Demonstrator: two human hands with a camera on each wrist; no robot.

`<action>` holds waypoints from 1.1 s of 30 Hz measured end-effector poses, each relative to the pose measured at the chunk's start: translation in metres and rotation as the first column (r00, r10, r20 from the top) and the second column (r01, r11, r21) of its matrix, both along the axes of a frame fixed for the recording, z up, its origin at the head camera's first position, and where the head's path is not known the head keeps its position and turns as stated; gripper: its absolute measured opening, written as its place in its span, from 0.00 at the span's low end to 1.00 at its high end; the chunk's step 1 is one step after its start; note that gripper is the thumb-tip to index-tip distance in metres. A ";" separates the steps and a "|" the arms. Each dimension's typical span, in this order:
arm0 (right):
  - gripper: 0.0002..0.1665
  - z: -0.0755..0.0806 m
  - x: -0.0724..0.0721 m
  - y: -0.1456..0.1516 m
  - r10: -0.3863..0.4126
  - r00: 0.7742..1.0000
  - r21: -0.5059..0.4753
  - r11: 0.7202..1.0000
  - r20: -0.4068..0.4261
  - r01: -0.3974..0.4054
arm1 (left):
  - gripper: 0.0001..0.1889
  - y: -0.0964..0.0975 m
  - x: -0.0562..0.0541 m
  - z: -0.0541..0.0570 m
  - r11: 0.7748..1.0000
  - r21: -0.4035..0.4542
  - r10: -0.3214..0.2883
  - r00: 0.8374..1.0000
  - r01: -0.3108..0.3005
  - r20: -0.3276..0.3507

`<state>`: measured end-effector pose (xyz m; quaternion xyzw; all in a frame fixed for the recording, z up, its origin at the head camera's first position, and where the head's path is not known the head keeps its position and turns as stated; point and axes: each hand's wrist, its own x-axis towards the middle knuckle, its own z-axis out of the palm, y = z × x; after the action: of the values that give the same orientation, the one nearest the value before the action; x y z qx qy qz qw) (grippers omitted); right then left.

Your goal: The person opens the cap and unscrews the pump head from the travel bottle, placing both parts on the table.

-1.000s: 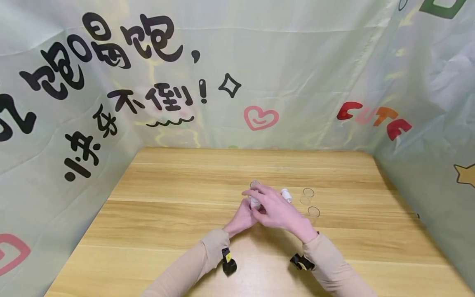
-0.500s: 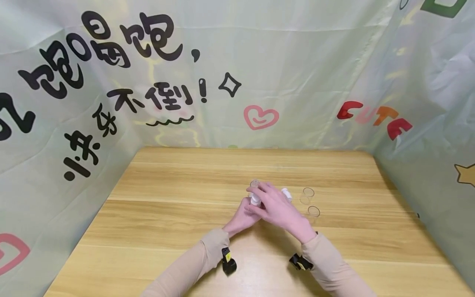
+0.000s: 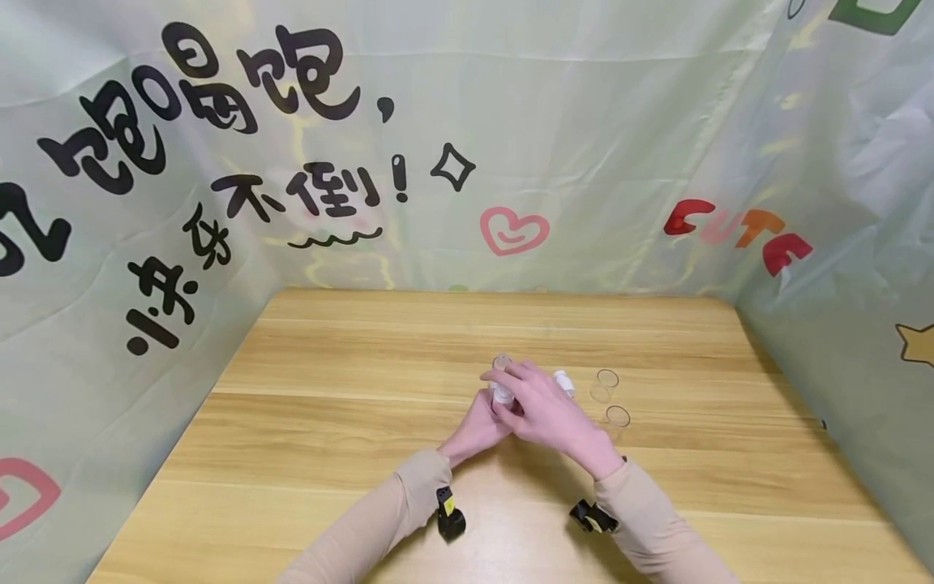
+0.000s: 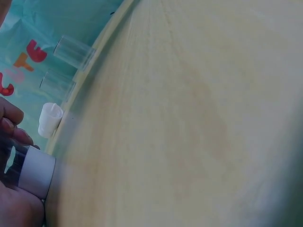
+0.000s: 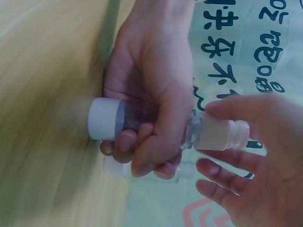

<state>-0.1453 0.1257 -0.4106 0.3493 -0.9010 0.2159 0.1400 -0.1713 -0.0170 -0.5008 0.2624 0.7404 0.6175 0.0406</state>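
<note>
My left hand [image 3: 480,423] grips a clear bottle with a white base [image 5: 105,119], held upright on the table in the right wrist view. On its neck sits a white stepped cap [image 5: 215,132]. My right hand [image 3: 554,410] has its fingers round this cap, one touching its side and the others curved loosely beneath. A second clear bottle [image 5: 142,171], also white-based, stands behind my left hand; its round top shows past the fingers in the head view.
Right of my hands lies a loose white cap piece [image 3: 564,383], also seen in the left wrist view. Beside it stand clear open cylinders, one farther [image 3: 607,378] and one nearer [image 3: 617,416]. A printed cloth [image 3: 584,146] encloses the wooden table [image 3: 328,349].
My right hand's fingers and thumb have shifted back and forth round the white cap. The left hand keeps its grip on the bottle in place.
</note>
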 end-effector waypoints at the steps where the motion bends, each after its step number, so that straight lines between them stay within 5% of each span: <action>1: 0.28 0.000 0.000 0.000 0.007 1.000 -0.003 1.000 0.003 -0.007 | 0.19 0.000 0.000 0.000 1.000 0.001 0.000 1.000 0.000 0.002; 8: 0.29 0.001 0.001 -0.001 -0.062 0.998 0.033 0.998 0.003 0.062 | 0.23 0.000 0.001 0.001 0.999 0.024 -0.029 0.999 0.028 0.020; 14: 0.30 0.001 0.003 -0.001 -0.040 0.999 0.033 0.999 0.014 0.039 | 0.17 0.000 0.000 0.000 1.000 0.023 -0.016 1.000 0.016 -0.027; 22: 0.30 0.000 0.002 -0.002 -0.094 0.992 0.069 0.993 -0.082 0.099 | 0.21 0.001 0.002 0.003 1.000 0.001 -0.014 1.000 0.014 -0.004; 27: 0.27 0.003 0.003 -0.001 -0.028 0.998 -0.006 1.000 -0.060 0.027 | 0.19 0.002 0.000 0.001 1.000 -0.003 0.012 1.000 -0.012 -0.006; 33: 0.25 0.014 0.004 0.005 0.027 0.996 -0.159 0.987 0.081 -0.014 | 0.12 0.001 0.000 0.000 1.000 0.019 -0.022 1.000 0.022 0.009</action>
<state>-0.1413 0.1310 -0.3970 0.3371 -0.8824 0.3025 0.1277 -0.1717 -0.0155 -0.5010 0.2679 0.7315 0.6252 0.0486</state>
